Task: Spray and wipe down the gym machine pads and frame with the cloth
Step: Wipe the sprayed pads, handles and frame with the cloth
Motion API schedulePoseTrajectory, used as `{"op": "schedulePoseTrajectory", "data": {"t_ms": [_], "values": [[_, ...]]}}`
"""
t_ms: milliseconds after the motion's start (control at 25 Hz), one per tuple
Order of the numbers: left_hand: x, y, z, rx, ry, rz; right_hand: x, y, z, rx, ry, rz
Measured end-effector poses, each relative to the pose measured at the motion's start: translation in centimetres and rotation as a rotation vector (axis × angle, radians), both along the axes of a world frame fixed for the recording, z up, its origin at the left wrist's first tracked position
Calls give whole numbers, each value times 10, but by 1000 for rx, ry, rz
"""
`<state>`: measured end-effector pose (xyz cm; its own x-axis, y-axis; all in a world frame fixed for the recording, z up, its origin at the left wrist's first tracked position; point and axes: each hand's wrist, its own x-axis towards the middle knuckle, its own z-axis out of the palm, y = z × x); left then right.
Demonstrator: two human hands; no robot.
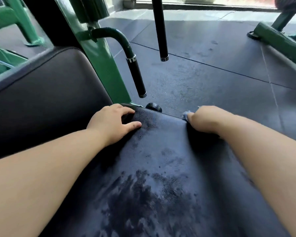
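- The left hand (113,124) rests on the far left corner of the seat pad (161,159), fingers spread and loose, their tips at the pad's far edge and the thumb flat on top. It grips nothing.
- The right hand (207,118) is curled at the pad's far right corner, bunched round a pale blue cloth (186,115). Only a small scrap of the cloth shows past the knuckles, touching the pad's edge.
- The 2 hands sit well apart, 1 at each far corner.
- The seat pad is dark and shows wet, streaky patches down its middle.
- A dark back pad (50,93) stands to the left, just beside the seat pad.
- The green frame (101,55) rises behind the left hand. A curved handle (136,76) with a black grip hangs from it, and a straight black bar (160,28) hangs to its right.
- A black knob (153,106) sits just past the pad's far edge.
- The floor (212,74) is dark rubber matting, with a second machine (280,41), also green, at the upper right.
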<state>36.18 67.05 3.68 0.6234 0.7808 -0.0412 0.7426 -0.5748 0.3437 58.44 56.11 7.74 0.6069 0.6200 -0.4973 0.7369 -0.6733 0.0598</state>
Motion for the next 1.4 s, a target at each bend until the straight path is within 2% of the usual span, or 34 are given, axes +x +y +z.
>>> {"op": "schedulePoseTrajectory", "data": {"t_ms": [80,160,320,480,600,680,760,960,1080,1200,1280,1400], "values": [[-5,4,2,-33,-9,0,4,-7,4,-40,-73,-90],[-6,6,0,-35,-35,9,-6,-2,6,-27,-118,-67],[-9,12,-12,-21,-118,12,-42,41,-4,48,-65,199],[-13,18,-10,-36,-115,-8,-80,106,-29,222,91,342],[-13,17,-8,-36,-93,-1,-116,145,-28,377,384,249],[-16,21,-12,-45,-128,-13,-120,155,-30,317,458,195],[-18,25,-13,-56,-164,-32,-99,147,-32,252,339,239],[-18,21,-13,-67,-172,-46,-43,94,-21,103,284,204],[-14,18,-11,-46,-123,-11,-11,45,5,-58,180,165],[4,7,-8,71,-9,19,8,3,26,-192,90,128],[31,-15,-5,127,-48,-1,3,1,21,-57,98,202],[71,-44,-1,134,-88,-72,-18,13,10,289,323,252]]}}
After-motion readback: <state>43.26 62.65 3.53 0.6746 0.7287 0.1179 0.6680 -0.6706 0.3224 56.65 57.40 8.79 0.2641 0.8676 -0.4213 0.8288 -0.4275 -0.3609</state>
